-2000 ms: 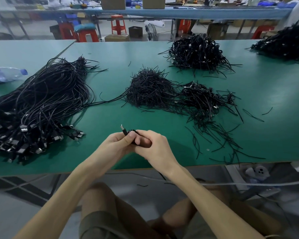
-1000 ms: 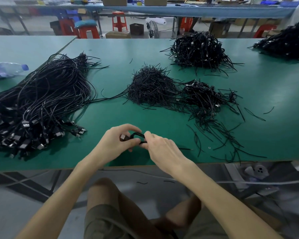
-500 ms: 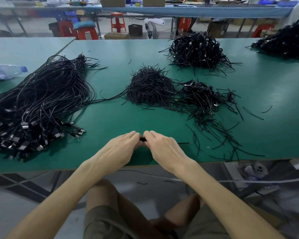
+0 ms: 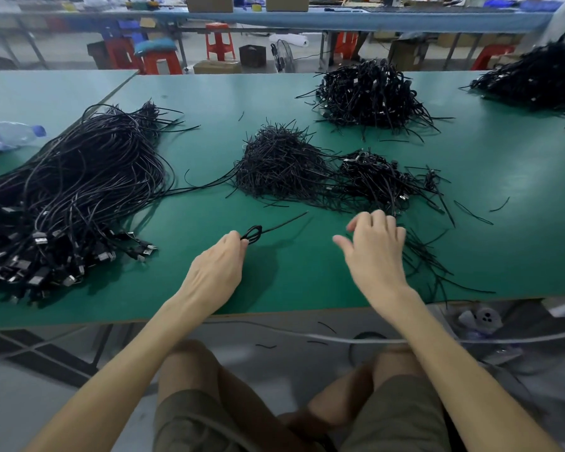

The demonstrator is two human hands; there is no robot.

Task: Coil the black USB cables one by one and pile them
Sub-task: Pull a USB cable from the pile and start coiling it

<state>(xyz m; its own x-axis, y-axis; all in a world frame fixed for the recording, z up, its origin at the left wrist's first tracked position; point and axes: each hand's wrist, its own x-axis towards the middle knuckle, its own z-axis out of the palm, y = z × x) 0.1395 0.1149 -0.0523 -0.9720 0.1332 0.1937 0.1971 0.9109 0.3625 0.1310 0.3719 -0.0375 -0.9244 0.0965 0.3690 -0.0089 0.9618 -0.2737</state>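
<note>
My left hand [image 4: 219,265] pinches a small coiled black cable [image 4: 253,234] just above the green table [image 4: 307,275]; a thin tie end sticks out from the coil up to the right. My right hand [image 4: 374,246] hovers apart from it, fingers relaxed and holding nothing, near the loose black ties [image 4: 424,259]. A big bundle of uncoiled black USB cables [image 4: 66,194] lies at the left, plugs toward me. A pile of coiled cables [image 4: 382,184] lies in front of my right hand.
A heap of black ties [image 4: 278,164] lies mid-table. Larger piles of coiled cables lie at the far middle [image 4: 369,93] and far right [image 4: 535,76]. A plastic bottle [image 4: 10,135] lies on the left table. Stools and another bench stand behind.
My hands, pressed together on the coil before, have parted. The left hand keeps the coil and has moved forward; the right hand let go and swung right toward the ties.
</note>
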